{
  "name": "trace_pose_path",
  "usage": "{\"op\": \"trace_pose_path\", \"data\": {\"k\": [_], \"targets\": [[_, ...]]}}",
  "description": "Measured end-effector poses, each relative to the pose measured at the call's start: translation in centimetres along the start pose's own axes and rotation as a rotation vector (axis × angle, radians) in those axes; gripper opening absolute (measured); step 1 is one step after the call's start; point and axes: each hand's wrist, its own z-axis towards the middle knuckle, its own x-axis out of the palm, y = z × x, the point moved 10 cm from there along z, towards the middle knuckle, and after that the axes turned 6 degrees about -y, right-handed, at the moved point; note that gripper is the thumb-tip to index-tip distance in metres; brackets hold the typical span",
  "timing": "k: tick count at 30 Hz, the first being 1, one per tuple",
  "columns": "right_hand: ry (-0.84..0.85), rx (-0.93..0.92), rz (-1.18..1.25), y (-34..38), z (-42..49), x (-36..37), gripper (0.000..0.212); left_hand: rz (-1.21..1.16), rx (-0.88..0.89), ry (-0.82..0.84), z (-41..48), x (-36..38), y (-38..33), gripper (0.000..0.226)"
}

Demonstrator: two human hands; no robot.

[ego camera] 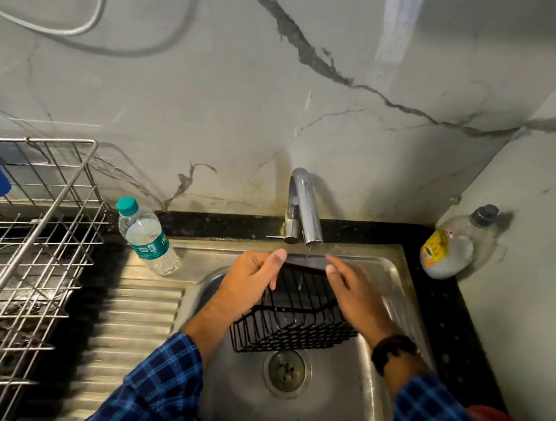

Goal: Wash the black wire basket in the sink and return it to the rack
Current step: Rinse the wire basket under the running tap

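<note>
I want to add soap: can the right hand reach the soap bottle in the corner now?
Probably yes, but not at once: the right hand is on the black wire basket. The counter up to the soap bottle looks free.

The black wire basket point(293, 317) sits tilted over the stainless steel sink point(346, 403), above the round metal drain point(286, 370), under the chrome curved tap point(302, 209); left hand point(249, 282) and right hand point(354, 299) flank it; the clear plastic water bottle point(146, 236) stands left, the metal wire dish rack point(26, 237) beyond; the clear soap bottle point(455, 242) stands right.
</note>
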Motion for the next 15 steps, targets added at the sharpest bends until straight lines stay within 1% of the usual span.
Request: {"op": "trace_pose_path", "data": {"k": [1, 3, 4, 5, 6, 7, 9, 10, 11, 12, 15], "targets": [[0.058, -0.033, 0.006, 0.6, 0.7, 0.2, 0.066, -0.049, 0.016, -0.031, 0.0, -0.4, 0.0, 0.056], [0.041, -0.156, -0.063, 2.7, 1.6, -1.2, 0.049, -0.152, 0.017, -0.116, -0.1, -1.5, 0.5, 0.056], [0.024, -0.228, -0.118, 3.9, 1.8, -1.9, 0.045, -0.177, 0.004, -0.141, -0.2, -2.0, 1.2, 0.058], [0.031, -0.284, -0.191, 4.9, 1.9, -2.1, 0.047, -0.173, -0.014, -0.134, -0.1, -2.3, 1.8, 0.061], [0.05, -0.326, -0.28, 5.9, 1.8, -2.1, 0.048, -0.118, -0.037, -0.098, 0.1, -2.4, 2.5, 0.063], [0.056, -0.358, -0.362, 6.6, 1.8, -2.1, 0.049, -0.012, -0.06, -0.031, 0.5, -2.1, 3.0, 0.062], [0.043, -0.423, -0.482, 7.6, 1.9, -1.6, 0.051, 0.3, -0.067, 0.157, 1.1, -0.4, 3.0, 0.047], [0.042, -0.45, -0.515, 8.2, 1.7, -1.1, 0.052, 0.429, -0.054, 0.243, 1.2, 0.9, 2.6, 0.042], [0.046, -0.477, -0.532, 8.8, 1.4, -0.6, 0.051, 0.518, -0.041, 0.299, 1.1, 2.1, 2.0, 0.042], [0.044, -0.502, -0.538, 9.2, 1.2, -0.1, 0.049, 0.576, -0.016, 0.319, 1.1, 3.1, 1.3, 0.045], [0.003, -0.537, -0.514, 9.7, 0.7, 0.0, 0.042, 0.694, 0.106, 0.259, 1.3, 4.1, 0.3, 0.051]]}}
